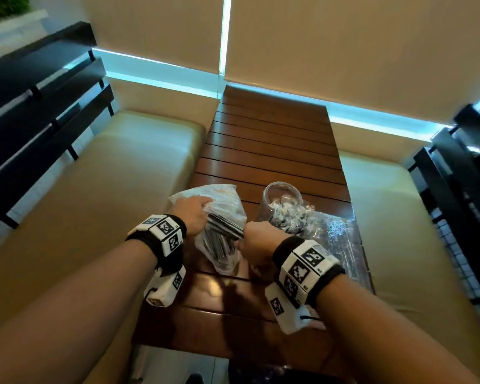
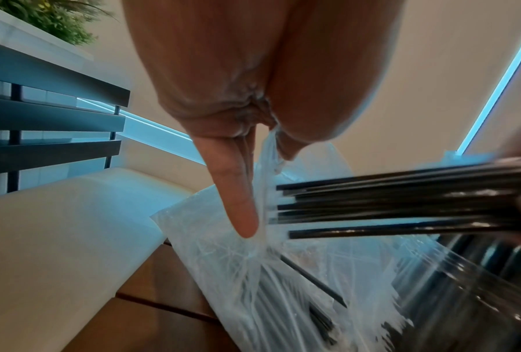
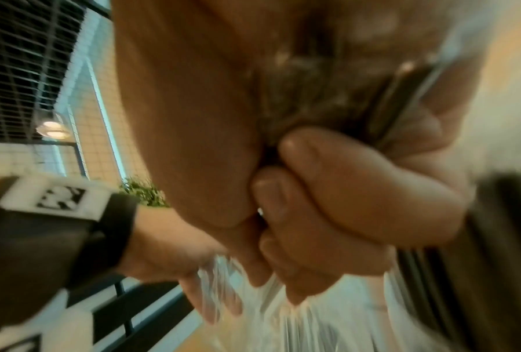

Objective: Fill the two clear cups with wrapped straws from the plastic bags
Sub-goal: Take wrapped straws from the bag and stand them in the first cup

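A clear plastic bag (image 1: 218,200) of black wrapped straws lies on the slatted table. My left hand (image 1: 194,214) pinches the bag's plastic near its mouth, and in the left wrist view one finger (image 2: 238,202) points down along the bag (image 2: 247,274). My right hand (image 1: 257,239) grips a bundle of black straws (image 1: 225,228) that juts leftward over the bag; the bundle (image 2: 403,202) crosses the left wrist view. In the blurred right wrist view my curled fingers (image 3: 328,190) wrap round the straws (image 3: 403,95). A clear cup (image 1: 281,194) behind my right hand holds several wrapped straws.
A second clear plastic bag (image 1: 336,239) lies flat on the table's right side. The wooden table (image 1: 261,139) is narrow, with cream benches on the left (image 1: 94,189) and right (image 1: 394,217). Black rails (image 1: 39,106) back the benches.
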{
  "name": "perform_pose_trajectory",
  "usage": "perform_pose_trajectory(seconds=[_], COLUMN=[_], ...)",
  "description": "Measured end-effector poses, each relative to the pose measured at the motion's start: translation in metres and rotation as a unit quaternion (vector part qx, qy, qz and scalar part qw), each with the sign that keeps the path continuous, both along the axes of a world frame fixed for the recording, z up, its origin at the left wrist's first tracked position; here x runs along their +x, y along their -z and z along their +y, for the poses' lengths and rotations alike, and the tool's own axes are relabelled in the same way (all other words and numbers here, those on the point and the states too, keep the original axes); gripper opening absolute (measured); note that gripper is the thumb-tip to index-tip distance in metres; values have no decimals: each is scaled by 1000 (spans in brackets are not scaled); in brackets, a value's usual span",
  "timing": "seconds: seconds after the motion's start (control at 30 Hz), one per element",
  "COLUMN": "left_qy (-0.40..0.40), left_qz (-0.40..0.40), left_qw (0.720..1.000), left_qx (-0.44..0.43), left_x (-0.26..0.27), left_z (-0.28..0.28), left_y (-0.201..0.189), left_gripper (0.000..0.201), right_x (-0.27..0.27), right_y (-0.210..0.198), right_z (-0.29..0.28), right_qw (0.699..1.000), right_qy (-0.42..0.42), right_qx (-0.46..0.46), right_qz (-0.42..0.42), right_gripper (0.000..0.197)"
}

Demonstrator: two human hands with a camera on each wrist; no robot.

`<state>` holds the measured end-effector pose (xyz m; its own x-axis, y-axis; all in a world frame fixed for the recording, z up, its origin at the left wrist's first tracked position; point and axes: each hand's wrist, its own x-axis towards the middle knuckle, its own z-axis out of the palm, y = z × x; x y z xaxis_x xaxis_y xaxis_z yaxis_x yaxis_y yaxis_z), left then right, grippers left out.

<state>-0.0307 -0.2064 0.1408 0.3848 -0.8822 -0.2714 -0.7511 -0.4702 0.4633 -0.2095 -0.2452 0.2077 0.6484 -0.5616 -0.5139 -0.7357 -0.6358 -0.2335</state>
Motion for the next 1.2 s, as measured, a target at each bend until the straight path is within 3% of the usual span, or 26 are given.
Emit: perform_pose_trajectory(seconds=[0.2,0.3,0.33,0.4,0.43,0.47,0.5,0.57,0.6,0.67,0.77,0.83,0.9,0.97,1.03,1.07,1.1,1.2], left_qy=[-6,64,86,107,103,87,72,41,11,-89,-229,-241,-217,-174,-134,-108,-74,5], left_qz=[-56,-69,-91,-106,-57,48,192,446,512,554,508,449,346,249,177,151,124,127], left_qw=[998,991,987,989,991,988,964,868,827,782,766,789,842,876,907,920,932,924], left_qx=[8,97,96,10,-61,-122,-171,-215,-232,-271,-321,-344,-352,-374,-359,-346,-332,-360], left_x=[0,-16,-24,-38,-45,-51,-57,-67,-74,-86,-93,-86,-77,-71,-71,-75,-82,-103], left_z=[-12,-10,-8,-3,-2,0,1,3,4,2,-2,-1,3,8,10,11,12,7], left_y=[7,-2,-10,-33,-45,-60,-74,-99,-108,-117,-120,-118,-117,-113,-106,-104,-103,-101], left_gripper=[44,65,76,89,87,81,72,62,50,31,45,47,50,53,48,45,43,19], right_x=[-54,-68,-68,-65,-61,-56,-51,-39,-33,-21,-12,-18,-28,-36,-39,-39,-36,-23], right_y=[-64,-77,-76,-66,-58,-48,-38,-20,-13,-5,-9,-20,-41,-70,-99,-110,-118,-112], right_z=[-3,-7,-9,-8,-7,-6,-4,1,3,8,13,9,0,-10,-18,-19,-19,-9], right_qw=[999,991,982,963,955,948,943,928,922,920,926,930,912,857,788,770,774,868], right_qy=[-2,39,57,81,88,92,94,96,97,90,-1,-52,-30,27,67,72,66,-18], right_qx=[-26,-52,-64,-104,-124,-142,-155,-165,-164,-152,-131,-106,-102,-107,-123,-135,-140,-121], right_qz=[-25,-119,-166,-237,-256,-268,-279,-319,-336,-349,-354,-348,-396,-504,-600,-619,-614,-481], right_gripper=[20,22,23,24,24,24,23,23,23,30,40,46,39,27,28,31,35,51])
